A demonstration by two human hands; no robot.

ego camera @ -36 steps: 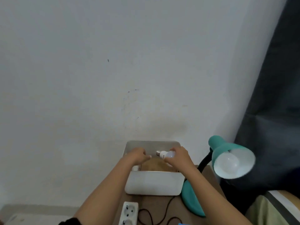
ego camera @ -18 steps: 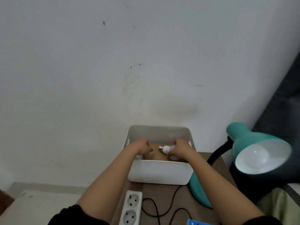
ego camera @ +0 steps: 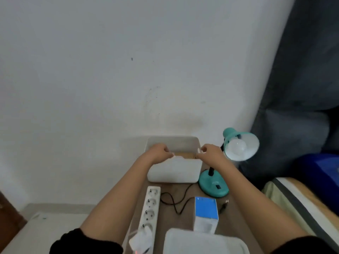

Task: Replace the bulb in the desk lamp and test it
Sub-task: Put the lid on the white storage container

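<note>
My left hand [ego camera: 159, 152] and my right hand [ego camera: 210, 152] hover over the white bin [ego camera: 173, 173] at the back of the table. Both have curled fingers, and nothing shows in either. A brown cardboard piece [ego camera: 184, 154] lies inside the bin between them. The loose bulb is out of sight. To the right stands the teal desk lamp [ego camera: 213, 183], its shade [ego camera: 251, 142] facing me with a white bulb [ego camera: 236, 146] screwed in and unlit. A blue and white bulb box [ego camera: 206, 213] stands nearer to me.
A white power strip [ego camera: 150, 206] lies along the table's left edge with a white adapter [ego camera: 141, 239] plugged in near me. The lamp's black cord [ego camera: 176, 200] loops across the table to a loose plug [ego camera: 224, 208]. A white tray [ego camera: 203, 241] sits nearest. A bed is at the right.
My right hand held a white bulb over the bin; now that bulb is out of sight and both hands have drawn slightly apart above the bin. The camera has tilted down, showing more of the table.
</note>
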